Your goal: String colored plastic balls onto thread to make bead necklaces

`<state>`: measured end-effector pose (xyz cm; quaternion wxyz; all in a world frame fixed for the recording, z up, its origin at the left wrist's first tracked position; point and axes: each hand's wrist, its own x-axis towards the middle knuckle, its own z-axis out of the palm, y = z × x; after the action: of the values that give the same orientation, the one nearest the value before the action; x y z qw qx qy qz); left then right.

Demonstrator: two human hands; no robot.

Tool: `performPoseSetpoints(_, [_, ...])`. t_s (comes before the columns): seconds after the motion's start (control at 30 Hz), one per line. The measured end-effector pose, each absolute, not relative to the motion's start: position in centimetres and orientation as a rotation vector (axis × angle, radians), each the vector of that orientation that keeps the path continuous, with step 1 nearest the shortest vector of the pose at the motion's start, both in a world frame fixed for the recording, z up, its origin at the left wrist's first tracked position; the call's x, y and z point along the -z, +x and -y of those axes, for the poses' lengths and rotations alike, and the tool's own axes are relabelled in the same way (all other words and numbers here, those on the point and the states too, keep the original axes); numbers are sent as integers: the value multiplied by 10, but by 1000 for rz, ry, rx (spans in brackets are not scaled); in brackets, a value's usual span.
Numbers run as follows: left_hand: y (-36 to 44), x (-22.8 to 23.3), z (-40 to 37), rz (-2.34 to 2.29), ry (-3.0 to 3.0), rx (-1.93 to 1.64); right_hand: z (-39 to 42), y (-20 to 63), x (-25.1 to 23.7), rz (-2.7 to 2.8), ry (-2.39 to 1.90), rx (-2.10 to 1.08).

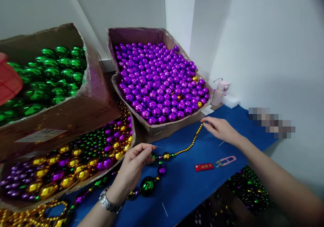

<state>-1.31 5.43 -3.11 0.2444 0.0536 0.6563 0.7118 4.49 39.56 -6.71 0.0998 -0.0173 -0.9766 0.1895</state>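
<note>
My right hand (219, 128) pinches the free end of a string of small gold beads (191, 145) and lifts it off the blue cloth (187, 190). At the other end, the small beads meet larger gold, green and purple beads on the cloth, among them a big green ball (147, 186). My left hand (138, 159), with a metal watch (108, 200) on its wrist, is closed just above these beads. A thin pale thread (159, 147) sticks out from its pinched fingertips. Part of the bead string is hidden behind this hand.
Cardboard boxes hold purple balls (157, 82), green balls (63, 73) and mixed beads (83, 152). Pink thread snips (226, 161) and a red packet (204, 167) lie on the cloth. A pink bottle (220, 92) stands by the wall. Gold bead strands (22, 217) lie at lower left.
</note>
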Motion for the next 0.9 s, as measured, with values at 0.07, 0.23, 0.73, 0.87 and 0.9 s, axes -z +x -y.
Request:
performPoseSetpoints(0.07, [-14,29,-53,-1762,165,-1956,-373,49,44,2921,111,-556])
performPoseSetpoints(0.23, [-17,29,-53,-1800,91,-1972,-319,57,-4,2948,460,-539])
performPoseSetpoints(0.73, [-6,13,-50,-1824,634,-1773,-219,30,-53,2852,1033,-122])
performPoseSetpoints(0.87, [-9,11,-41,-1814,657,-1678,-218,19,-46,2867,1078,-222])
performPoseSetpoints(0.9, [-10,10,-39,-1803,679,-1653,-219,17,-45,2869,1089,-257])
